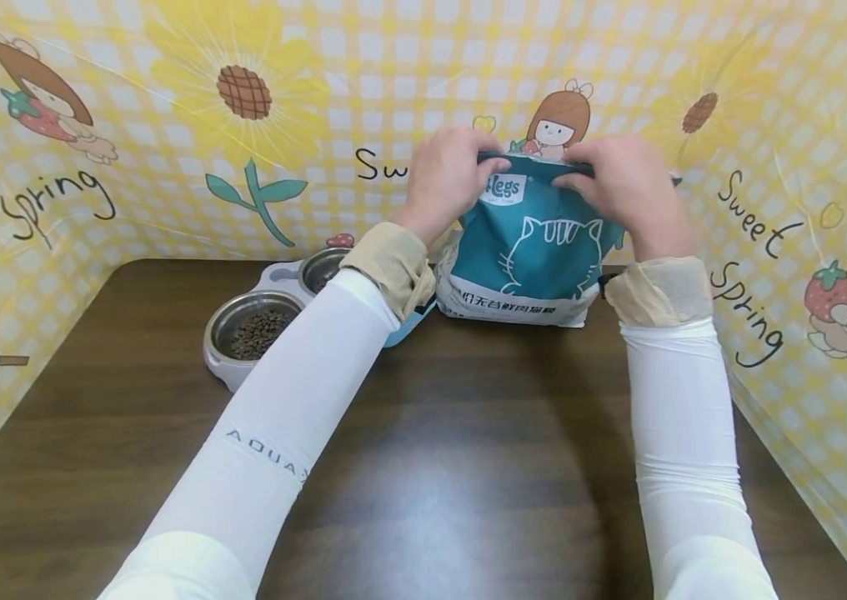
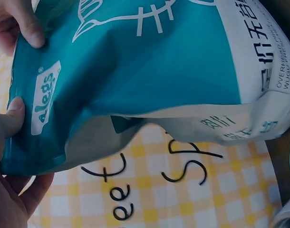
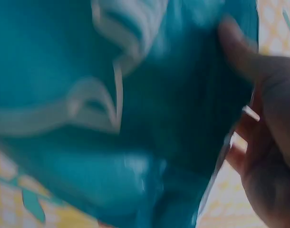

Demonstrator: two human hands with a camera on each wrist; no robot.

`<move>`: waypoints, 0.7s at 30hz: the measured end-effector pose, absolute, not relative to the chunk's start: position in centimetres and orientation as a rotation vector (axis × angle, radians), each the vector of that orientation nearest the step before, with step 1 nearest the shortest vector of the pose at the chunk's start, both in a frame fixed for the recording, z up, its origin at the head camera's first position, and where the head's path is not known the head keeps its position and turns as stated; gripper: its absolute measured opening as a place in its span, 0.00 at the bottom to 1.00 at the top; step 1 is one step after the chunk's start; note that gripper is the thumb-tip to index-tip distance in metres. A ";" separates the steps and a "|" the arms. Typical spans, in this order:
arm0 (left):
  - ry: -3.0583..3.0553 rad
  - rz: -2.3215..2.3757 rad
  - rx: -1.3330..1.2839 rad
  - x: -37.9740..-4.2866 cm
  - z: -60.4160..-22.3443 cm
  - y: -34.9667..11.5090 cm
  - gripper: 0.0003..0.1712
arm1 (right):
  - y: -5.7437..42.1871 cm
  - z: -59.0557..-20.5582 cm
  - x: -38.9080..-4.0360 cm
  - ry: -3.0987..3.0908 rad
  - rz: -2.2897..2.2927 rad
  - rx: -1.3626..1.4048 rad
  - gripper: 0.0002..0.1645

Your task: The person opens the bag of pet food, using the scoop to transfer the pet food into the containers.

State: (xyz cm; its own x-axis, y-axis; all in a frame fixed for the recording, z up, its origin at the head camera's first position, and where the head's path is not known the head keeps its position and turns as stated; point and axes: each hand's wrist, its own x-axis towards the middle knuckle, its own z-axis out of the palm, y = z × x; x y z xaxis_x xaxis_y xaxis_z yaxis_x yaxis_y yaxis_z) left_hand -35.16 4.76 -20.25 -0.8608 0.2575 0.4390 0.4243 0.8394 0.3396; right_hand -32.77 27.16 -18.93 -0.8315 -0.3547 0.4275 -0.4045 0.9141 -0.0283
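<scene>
A teal and white cat food bag (image 1: 543, 242) with a line-drawn cat stands upright at the back of the table. My left hand (image 1: 449, 175) pinches its top edge near the logo, thumb in front and fingers behind, as the left wrist view also shows. On the other side of the same edge, my right hand (image 1: 629, 183) pinches the bag with its thumb on the front. The right wrist view is blurred, but there the thumb lies on the teal face of the bag (image 3: 183, 118) and the fingers pass behind it.
Left of the bag stands a pale double feeder (image 1: 213, 354) with two metal bowls; brown kibble (image 1: 258, 335) lies in the nearer one. A blue object (image 1: 403, 329) is partly hidden by my left forearm. Patterned cloth walls (image 1: 423, 67) surround the brown table (image 1: 408, 467).
</scene>
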 end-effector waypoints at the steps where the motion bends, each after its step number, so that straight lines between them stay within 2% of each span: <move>1: -2.636 -0.607 -0.511 -35.1 -20.3 4.7 0.16 | 26.8 -19.0 -32.9 -2.623 0.142 0.567 0.15; 5: -2.629 -0.616 -0.512 -35.3 -20.6 4.5 0.15 | 26.1 -19.1 -33.2 -2.570 0.079 0.560 0.14; 9: -2.602 -0.605 -0.530 -35.3 -21.0 4.4 0.15 | 24.9 -19.4 -33.6 -2.544 0.071 0.635 0.19; 13: -2.582 -0.578 -0.556 -35.3 -20.9 4.3 0.14 | 23.6 -19.9 -34.1 -2.427 0.120 0.729 0.14; 16: -2.594 -0.600 -0.547 -35.3 -20.9 4.2 0.13 | 23.0 -19.9 -34.2 -2.415 0.142 0.702 0.11; 21: -2.621 -0.634 -0.495 -35.3 -21.0 4.0 0.14 | 23.1 -19.4 -34.1 -2.549 0.186 0.651 0.18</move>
